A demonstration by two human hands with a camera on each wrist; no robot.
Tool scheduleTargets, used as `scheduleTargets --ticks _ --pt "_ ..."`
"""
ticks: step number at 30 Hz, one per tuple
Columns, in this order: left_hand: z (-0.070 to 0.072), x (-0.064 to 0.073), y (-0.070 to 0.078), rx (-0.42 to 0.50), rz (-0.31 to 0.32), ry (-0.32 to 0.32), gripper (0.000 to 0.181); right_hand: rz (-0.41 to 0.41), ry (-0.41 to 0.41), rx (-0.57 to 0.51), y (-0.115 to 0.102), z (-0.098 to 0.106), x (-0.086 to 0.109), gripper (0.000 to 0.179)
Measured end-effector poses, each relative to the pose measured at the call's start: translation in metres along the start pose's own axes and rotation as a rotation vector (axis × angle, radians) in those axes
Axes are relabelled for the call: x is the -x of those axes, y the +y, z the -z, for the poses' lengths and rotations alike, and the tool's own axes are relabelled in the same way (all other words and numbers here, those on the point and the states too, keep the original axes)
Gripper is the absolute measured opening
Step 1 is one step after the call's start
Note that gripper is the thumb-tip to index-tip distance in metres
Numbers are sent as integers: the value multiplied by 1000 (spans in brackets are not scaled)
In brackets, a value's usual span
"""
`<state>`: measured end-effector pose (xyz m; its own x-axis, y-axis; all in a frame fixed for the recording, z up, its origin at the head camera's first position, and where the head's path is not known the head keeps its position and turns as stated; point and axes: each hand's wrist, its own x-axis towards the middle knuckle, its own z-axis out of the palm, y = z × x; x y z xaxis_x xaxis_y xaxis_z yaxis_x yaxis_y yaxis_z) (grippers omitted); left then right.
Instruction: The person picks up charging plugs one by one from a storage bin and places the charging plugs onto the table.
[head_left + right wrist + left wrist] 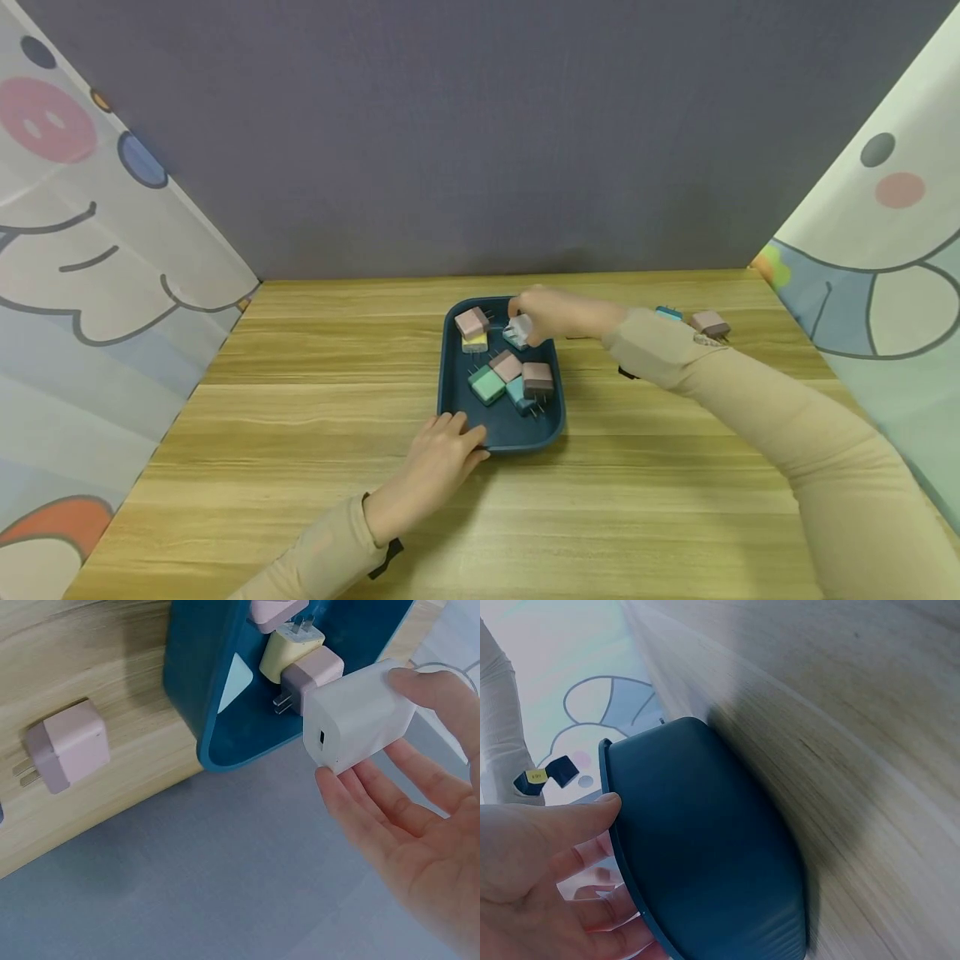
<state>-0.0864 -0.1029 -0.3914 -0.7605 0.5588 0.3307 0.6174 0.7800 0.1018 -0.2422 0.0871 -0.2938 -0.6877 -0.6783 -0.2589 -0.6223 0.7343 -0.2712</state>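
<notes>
My left hand [442, 458] grips the near left corner of a dark blue plastic tray [468, 421]; in the left wrist view its thumb lies on the outer wall and its fingers reach over the rim. Over the far right part of the tray, my right hand [551, 312] pinches a white plug charger [360, 716] between thumb and fingertips. Below it lies a light blue charger [513, 340], partly hidden. Elsewhere inside are a yellow charger [475, 343], a green one [488, 386], a blue one [520, 396] and several pink ones [471, 322].
On the wooden table [322, 375], right of the tray, a pink charger [708, 324] and a blue charger [669, 313] lie beyond my right forearm, which partly hides that area. A grey panel [480, 150] stands along the back edge, with cartoon-printed sheets [885, 208] at both sides.
</notes>
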Motion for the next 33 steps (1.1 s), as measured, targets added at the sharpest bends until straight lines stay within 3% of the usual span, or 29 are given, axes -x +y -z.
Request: scheduleTargets --ticks 19,33 --pt "0 1 1 -3 7 0 13 51 111 18 26 -7 30 40" --pt "0 0 0 -4 8 -6 13 64 149 -18 54 -20 39 39"
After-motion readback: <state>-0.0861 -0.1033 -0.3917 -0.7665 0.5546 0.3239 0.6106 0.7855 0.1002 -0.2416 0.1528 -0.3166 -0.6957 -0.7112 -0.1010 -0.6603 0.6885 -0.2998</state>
